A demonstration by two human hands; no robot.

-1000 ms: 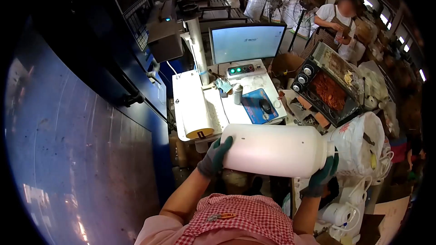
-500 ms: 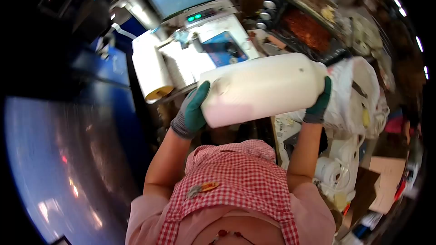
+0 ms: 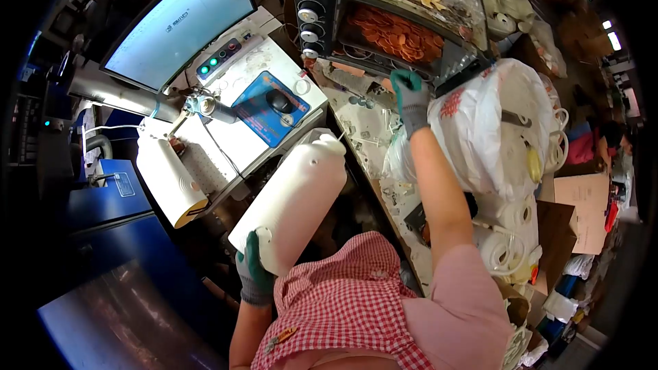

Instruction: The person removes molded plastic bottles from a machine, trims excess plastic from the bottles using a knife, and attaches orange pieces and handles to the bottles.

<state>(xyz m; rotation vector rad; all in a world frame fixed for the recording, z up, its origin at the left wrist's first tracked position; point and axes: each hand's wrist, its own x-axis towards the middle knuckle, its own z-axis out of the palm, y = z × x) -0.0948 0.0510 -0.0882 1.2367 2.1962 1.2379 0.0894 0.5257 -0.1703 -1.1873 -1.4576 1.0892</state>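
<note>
A large white plastic canister (image 3: 298, 195) lies tilted in front of my apron, its narrow end pointing up and right toward the white desk. My left hand (image 3: 255, 275), in a green glove with a grey cuff, grips its lower end, the thumb lying on the white wall near a round mark. My right hand (image 3: 411, 96), gloved alike, is off the canister and reaches to the front of a toaster oven (image 3: 319, 17). Its fingers are curled in; anything inside them is hidden. Reddish-brown flat discs (image 3: 401, 35) fill the oven.
A monitor (image 3: 188, 24), a box with green lights (image 3: 221, 58) and a blue mouse pad (image 3: 264, 120) are on the left desk. Another white cylinder (image 3: 168, 178) leans there. On the right stands a big white plastic bag (image 3: 486, 133) beside a bench strewn with small pieces.
My right hand has let go of the canister and moved up toward the oven. The canister has swung down and left, held by my left hand alone. The view has turned right.
</note>
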